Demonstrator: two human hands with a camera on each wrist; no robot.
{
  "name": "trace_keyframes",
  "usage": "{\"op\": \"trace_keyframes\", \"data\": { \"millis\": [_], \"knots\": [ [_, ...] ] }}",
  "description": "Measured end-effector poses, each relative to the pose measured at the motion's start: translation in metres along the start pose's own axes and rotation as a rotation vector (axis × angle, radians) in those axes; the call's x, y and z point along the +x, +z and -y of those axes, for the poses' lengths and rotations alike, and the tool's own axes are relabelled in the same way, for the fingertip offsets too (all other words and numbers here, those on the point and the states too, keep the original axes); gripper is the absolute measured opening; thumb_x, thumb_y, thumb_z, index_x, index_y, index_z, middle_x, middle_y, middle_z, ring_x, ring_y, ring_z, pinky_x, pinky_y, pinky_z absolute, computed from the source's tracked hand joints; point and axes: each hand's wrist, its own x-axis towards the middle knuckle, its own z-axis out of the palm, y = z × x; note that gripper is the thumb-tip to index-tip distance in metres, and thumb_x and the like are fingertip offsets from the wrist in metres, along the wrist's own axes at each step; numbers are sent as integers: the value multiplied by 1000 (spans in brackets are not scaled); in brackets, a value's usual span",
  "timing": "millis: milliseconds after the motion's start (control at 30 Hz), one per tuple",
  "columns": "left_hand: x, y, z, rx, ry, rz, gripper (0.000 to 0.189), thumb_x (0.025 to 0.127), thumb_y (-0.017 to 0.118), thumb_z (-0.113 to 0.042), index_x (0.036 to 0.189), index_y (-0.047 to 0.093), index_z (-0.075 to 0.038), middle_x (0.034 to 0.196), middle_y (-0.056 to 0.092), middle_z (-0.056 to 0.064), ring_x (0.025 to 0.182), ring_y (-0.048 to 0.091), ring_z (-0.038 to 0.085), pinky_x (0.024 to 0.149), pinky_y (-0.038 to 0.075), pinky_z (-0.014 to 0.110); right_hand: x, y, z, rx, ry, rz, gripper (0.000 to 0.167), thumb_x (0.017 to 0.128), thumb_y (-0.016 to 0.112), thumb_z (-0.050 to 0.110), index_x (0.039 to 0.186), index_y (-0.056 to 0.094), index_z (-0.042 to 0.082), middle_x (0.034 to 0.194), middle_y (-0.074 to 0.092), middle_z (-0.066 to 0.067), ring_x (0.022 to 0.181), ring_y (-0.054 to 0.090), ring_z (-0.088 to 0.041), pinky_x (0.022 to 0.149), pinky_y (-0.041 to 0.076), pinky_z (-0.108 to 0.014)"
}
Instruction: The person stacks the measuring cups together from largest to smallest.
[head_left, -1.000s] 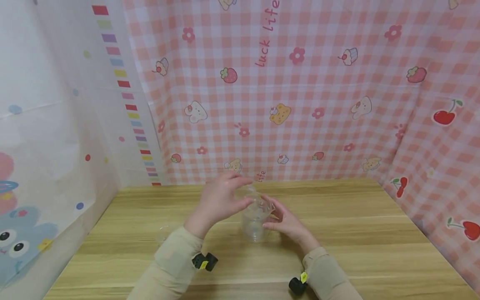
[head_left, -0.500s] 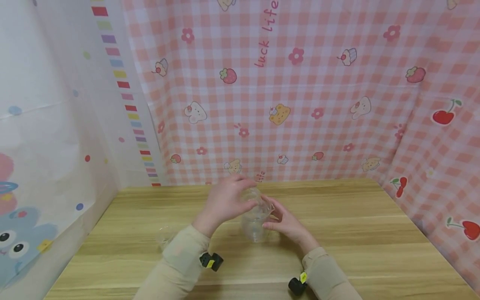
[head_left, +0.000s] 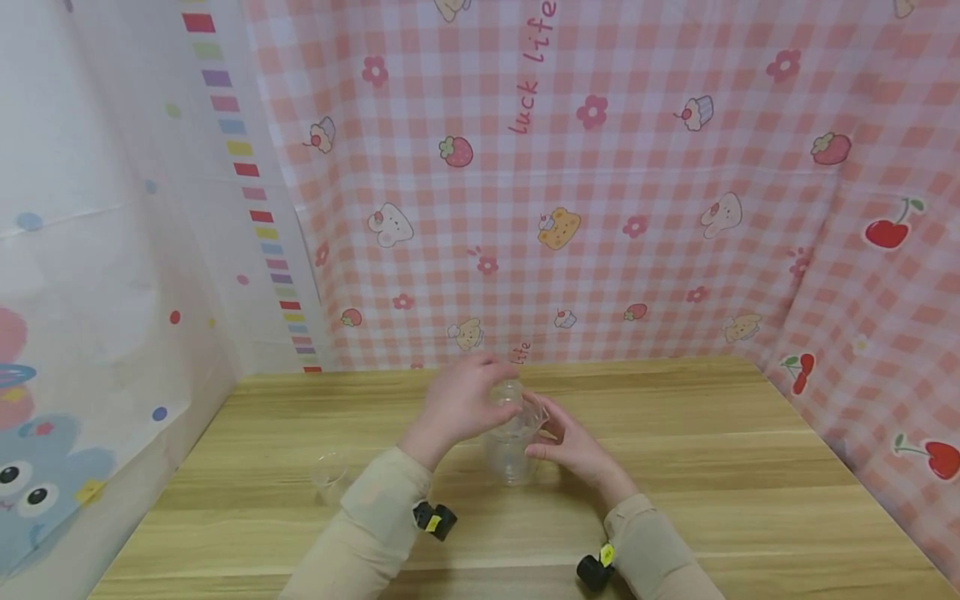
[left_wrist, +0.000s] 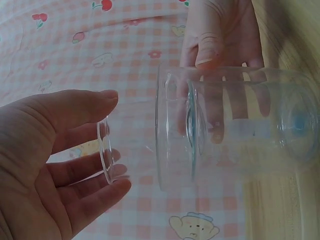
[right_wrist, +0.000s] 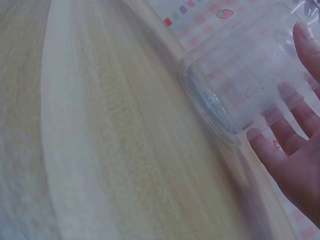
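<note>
Clear jar [head_left: 512, 460] stands upright around the middle of the wooden table [head_left: 495, 546], between my two hands. At the far left hangs a white cloth [head_left: 112, 250] with coloured dots. To its right, on the left part of the table, I see a small clear glass [head_left: 330, 475], just beside my left sleeve [head_left: 375, 517]. My left hand [head_left: 463, 400] is above the jar on its left, thumb and fingers pinching the upper rim of a clear cup [head_left: 510, 393]; its lower end is down inside the jar's mouth, though I cannot tell whether the two touch. My right hand [head_left: 572, 448] holds the jar's right side, thumb on the near side and fingers round the far side. Each wrist carries a black camera. Beyond the table hangs pink checked cloth [head_left: 630, 167], and cherries decorate its counterpart [head_left: 892, 333] at the right.
</note>
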Motion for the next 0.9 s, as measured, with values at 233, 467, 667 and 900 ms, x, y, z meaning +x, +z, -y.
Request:
{"op": "trace_keyframes", "data": {
  "millis": [233,467,667,900],
  "knots": [
    [1,6,-1,7,-38,40,43,81,80,-36,119,72,-17,121,66,4,109,61,24,83,56,41,-1,0,0,-5,-2,-2,78,89,73,6,153,29,0,151,36,-25,129,44,-30,108,37,-52],
    [3,9,-3,37,-41,74,46,81,81,-37,121,71,-16,123,65,6,105,63,22,79,57,38,0,-1,-1,-4,-2,-7,77,89,72,4,152,28,-2,149,38,-28,127,46,-25,108,38,-48],
    [4,12,-5,41,-48,99,47,81,80,-39,121,71,-15,123,66,5,103,64,22,80,57,38,-1,-1,-1,-22,13,-10,75,91,71,5,152,28,-1,149,38,-27,127,46,-29,108,37,-51],
    [6,16,-5,64,-70,128,43,82,80,-40,117,72,-18,117,67,2,99,64,21,78,56,38,-1,0,0,-17,1,-5,75,91,70,3,153,28,-1,149,38,-27,127,45,-31,107,36,-52]
  ]
}}
